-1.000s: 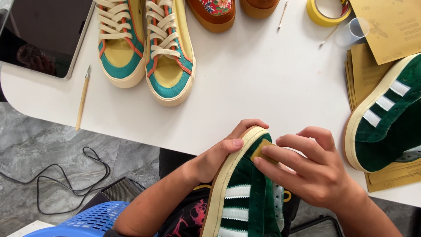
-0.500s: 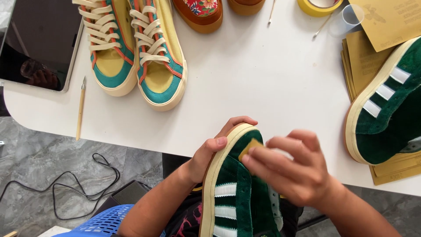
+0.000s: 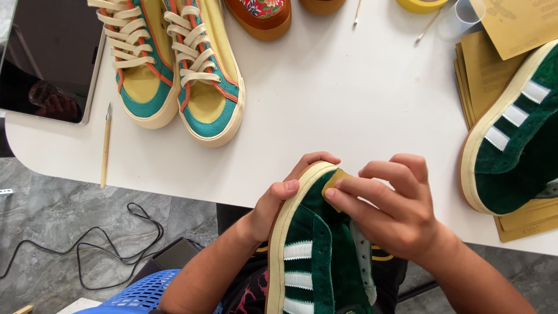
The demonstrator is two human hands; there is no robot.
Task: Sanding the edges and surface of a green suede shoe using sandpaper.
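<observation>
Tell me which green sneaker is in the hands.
The green striped sneaker at bottom centre, off the table: left hand grips its toe, right hand presses on it. Its mate lies untouched at right.

A single head-worn view is given, aimed steeply downward from close above the hands (image 3: 349,209), with the tabletop (image 3: 349,99) edge and floor (image 3: 52,232) taken in.

yellow-teal sneakers (image 3: 180,70), tablet (image 3: 43,58), brush (image 3: 105,145)

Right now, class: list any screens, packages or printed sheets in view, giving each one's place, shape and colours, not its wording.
Tablet: far left on the white table, flat dark rectangle, screen off.
Tan sheets: stacked at right under a green shoe.
Loose tan sheet: top right corner, faint print.
</observation>
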